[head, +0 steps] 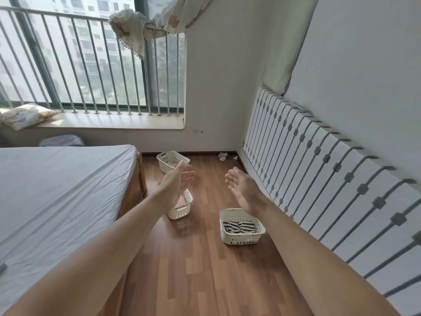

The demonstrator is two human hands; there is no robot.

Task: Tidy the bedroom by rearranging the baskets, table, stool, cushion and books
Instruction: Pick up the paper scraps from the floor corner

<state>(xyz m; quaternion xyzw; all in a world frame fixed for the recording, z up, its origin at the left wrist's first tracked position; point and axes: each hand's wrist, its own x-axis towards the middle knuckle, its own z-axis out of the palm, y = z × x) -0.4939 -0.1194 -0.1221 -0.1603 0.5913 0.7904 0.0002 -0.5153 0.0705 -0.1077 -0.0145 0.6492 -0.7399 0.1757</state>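
Note:
Three white slotted baskets stand on the wooden floor. The far basket [172, 161] sits near the wall under the window. The middle basket [181, 207] holds something pink and is partly hidden by my left forearm. The near basket [241, 226] holds striped cloth. My left hand [177, 180] and my right hand [242, 188] are stretched out above the floor, palms facing each other, fingers apart, holding nothing. A cushion [25, 115] lies on the window sill at the left.
A bed [57, 190] with a grey sheet fills the left side. A white slatted panel [330, 174] leans along the right wall, a rolled mat [287, 42] above it. Scraps of litter [224, 155] lie in the far corner. A railing [91, 65] guards the window.

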